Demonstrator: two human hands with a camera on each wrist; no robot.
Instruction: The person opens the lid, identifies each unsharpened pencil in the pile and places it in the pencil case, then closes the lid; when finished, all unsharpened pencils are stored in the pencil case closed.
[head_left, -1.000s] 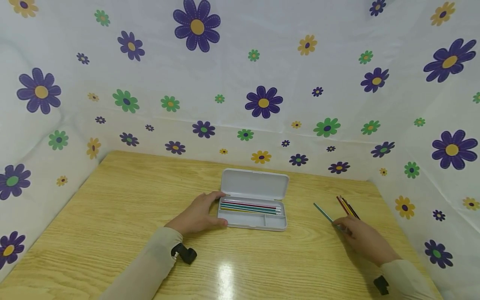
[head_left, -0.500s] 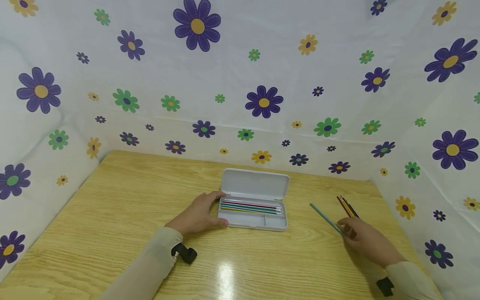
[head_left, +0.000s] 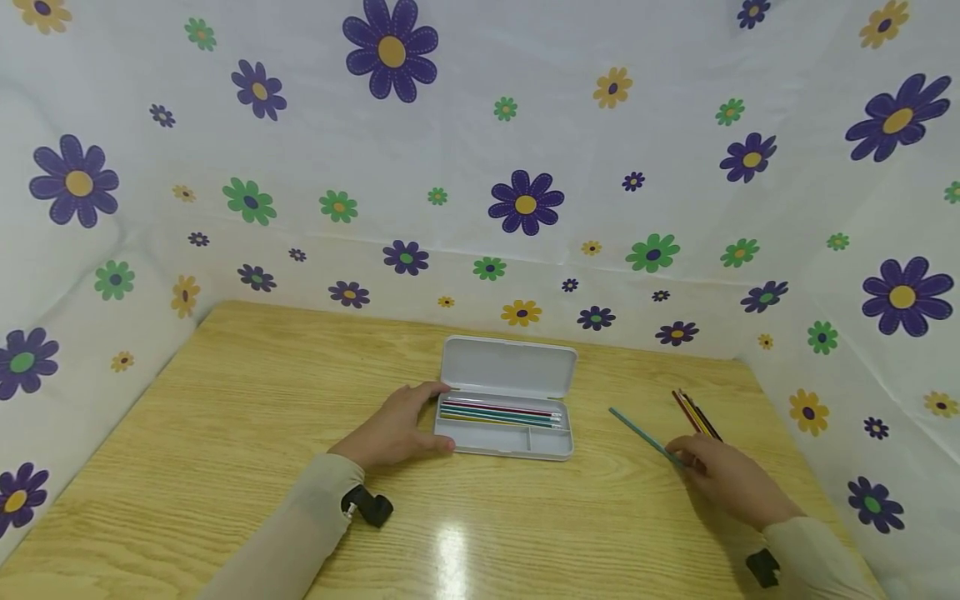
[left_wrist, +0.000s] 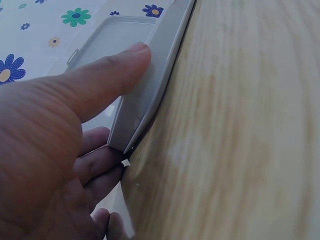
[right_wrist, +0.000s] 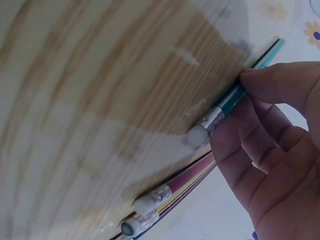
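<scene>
My right hand (head_left: 731, 479) pinches a teal pencil (right_wrist: 233, 99) between thumb and fingers, near its white eraser end. In the head view that pencil slants away to the left, close over the table. A grey-white pencil case (head_left: 508, 368) lies with its lid raised. Against its left end, my left hand (head_left: 393, 429) holds the case, thumb at the front wall and fingers behind. Inside the long rear compartment lie several pencils (head_left: 495, 412), red, teal and yellow. Just beyond my right hand rest loose pencils (head_left: 693, 414), red, yellow and dark, partly hidden by it in the head view.
The case's front compartment (head_left: 483, 437) and small right compartment (head_left: 550, 440) show bare floors. Wood-grain table (head_left: 285, 375) surrounds the case. A white cloth (head_left: 450, 142) with printed flowers stands at the back and both sides.
The teal pencil has swung so its far tip lies farther left. My right hand shifted slightly right, then back left. My left hand and the case look unmoved.
</scene>
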